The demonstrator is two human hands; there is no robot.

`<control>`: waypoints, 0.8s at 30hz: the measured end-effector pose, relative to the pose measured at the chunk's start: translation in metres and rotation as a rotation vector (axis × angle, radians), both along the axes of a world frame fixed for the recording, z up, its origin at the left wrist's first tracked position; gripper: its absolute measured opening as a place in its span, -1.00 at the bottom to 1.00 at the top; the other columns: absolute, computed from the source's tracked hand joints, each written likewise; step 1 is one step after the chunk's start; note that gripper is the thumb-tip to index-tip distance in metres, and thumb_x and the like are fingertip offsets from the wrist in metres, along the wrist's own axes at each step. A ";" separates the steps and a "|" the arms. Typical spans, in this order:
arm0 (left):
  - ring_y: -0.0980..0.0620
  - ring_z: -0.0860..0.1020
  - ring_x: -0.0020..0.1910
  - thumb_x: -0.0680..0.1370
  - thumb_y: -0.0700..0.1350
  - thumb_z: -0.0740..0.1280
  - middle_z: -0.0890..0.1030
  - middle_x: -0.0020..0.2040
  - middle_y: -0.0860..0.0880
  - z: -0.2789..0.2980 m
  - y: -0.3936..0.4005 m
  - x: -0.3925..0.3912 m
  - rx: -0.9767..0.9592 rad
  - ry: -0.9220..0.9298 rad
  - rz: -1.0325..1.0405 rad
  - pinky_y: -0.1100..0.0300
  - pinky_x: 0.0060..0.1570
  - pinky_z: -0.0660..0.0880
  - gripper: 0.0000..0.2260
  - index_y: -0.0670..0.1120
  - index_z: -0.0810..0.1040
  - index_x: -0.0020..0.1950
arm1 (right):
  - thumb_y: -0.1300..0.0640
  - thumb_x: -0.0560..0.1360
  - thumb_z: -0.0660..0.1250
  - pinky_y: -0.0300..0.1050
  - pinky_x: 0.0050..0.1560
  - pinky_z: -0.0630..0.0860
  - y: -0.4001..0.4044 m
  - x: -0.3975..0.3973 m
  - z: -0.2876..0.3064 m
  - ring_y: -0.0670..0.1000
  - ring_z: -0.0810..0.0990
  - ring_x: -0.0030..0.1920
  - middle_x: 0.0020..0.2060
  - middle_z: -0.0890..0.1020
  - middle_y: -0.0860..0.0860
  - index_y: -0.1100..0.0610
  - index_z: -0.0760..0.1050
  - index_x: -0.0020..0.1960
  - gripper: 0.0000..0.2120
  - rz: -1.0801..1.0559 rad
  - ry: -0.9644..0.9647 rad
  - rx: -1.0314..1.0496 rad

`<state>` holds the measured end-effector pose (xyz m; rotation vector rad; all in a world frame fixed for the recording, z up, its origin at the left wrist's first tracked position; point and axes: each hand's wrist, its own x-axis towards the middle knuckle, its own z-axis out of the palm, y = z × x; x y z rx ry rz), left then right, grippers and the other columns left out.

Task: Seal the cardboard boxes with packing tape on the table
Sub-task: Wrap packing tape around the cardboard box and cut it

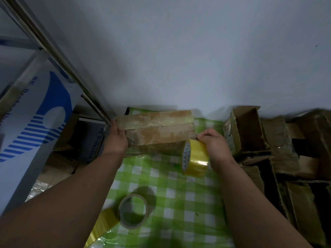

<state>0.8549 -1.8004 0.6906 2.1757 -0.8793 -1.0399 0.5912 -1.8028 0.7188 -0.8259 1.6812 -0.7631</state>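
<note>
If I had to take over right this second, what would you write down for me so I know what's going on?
Left hand: grips the left end of the cardboard box, steadying it on the green checked table.
Right hand: holds the yellow tape roll against the box's right end.
Second tape roll lies near you on the table, untouched.
Done: this box's flaps are shut and already carry shiny tape.
Left: finish this strip, then tape the open boxes piled to the right.
</note>
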 end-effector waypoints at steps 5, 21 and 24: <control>-0.25 0.32 0.42 0.69 -0.04 0.05 0.14 0.57 -0.21 -0.007 0.002 -0.002 -0.053 -0.207 -0.198 0.08 0.34 0.26 -0.43 0.01 -0.21 0.61 | 0.26 0.51 0.33 -0.09 -0.13 0.35 -0.007 0.008 0.007 0.04 0.45 -0.19 -0.27 0.54 0.03 0.07 0.46 -0.28 -0.78 0.047 -0.005 -0.072; -0.15 0.59 0.08 0.42 0.01 0.29 0.62 0.10 -0.13 0.015 -0.019 -0.001 -0.099 -0.159 -0.092 -0.03 0.12 0.55 -0.61 -0.03 0.50 0.23 | 0.27 0.41 0.38 0.06 -0.07 0.37 0.008 -0.002 0.003 0.15 0.49 -0.12 -0.25 0.55 0.16 0.04 0.49 -0.41 -0.74 -0.054 -0.198 0.009; -0.15 0.61 0.00 0.40 -0.08 0.39 0.62 0.05 -0.13 0.018 -0.022 -0.005 -0.073 -0.123 -0.087 0.01 0.03 0.58 -0.59 -0.03 0.44 0.22 | 0.28 0.37 0.38 0.08 -0.03 0.40 0.017 -0.005 0.007 0.19 0.52 -0.08 -0.14 0.56 0.27 -0.01 0.53 -0.47 -0.70 -0.050 -0.265 0.004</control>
